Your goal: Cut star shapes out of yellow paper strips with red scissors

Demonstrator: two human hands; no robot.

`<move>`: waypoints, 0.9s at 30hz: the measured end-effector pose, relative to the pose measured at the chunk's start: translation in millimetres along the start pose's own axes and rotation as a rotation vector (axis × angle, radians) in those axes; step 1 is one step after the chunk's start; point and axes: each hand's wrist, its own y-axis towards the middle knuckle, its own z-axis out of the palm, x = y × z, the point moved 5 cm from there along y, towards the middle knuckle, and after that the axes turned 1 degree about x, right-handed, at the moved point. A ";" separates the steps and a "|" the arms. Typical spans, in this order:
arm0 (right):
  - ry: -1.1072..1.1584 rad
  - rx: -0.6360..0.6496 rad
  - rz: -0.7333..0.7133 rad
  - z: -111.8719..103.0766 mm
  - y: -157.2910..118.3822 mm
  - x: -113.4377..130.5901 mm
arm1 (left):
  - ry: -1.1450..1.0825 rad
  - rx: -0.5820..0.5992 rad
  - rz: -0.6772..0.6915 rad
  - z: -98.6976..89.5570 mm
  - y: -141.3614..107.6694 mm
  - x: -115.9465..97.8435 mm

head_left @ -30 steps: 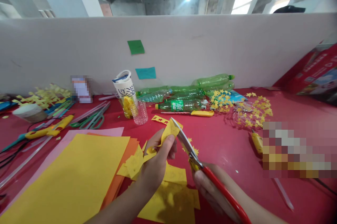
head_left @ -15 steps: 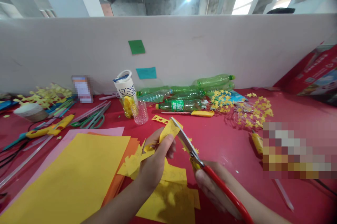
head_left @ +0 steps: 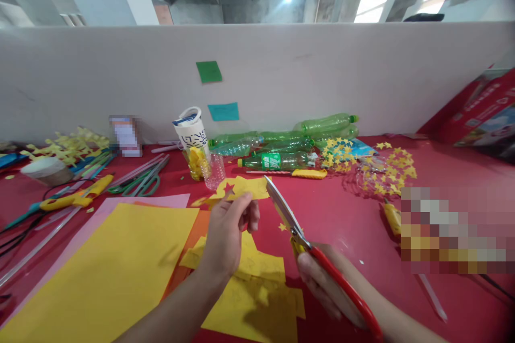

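In the head view, your left hand pinches the yellow strip between thumb and fingers; your right hand is wrapped around the scissors. Yellow sheets lie left of your left hand.

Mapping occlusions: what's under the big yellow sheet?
Orange paper shows past the yellow sheet's right edge, pink paper past its far and left edges. Anything fully beneath is hidden.

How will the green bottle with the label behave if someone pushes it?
The labelled bottle lies on its side and looks round, so it may roll. Its thin-looking, see-through plastic would probably dent if squeezed.
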 end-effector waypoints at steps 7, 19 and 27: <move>0.069 0.011 0.033 4.2 1.1 -9.2 | 0.014 0.064 -0.003 5.4 2.0 0.5; -0.029 0.091 0.009 -0.9 2.0 -10.2 | 0.252 0.126 0.111 7.0 5.9 -19.1; -0.060 0.126 -0.003 -3.2 1.2 -4.2 | 0.421 0.202 0.111 7.2 8.7 -28.0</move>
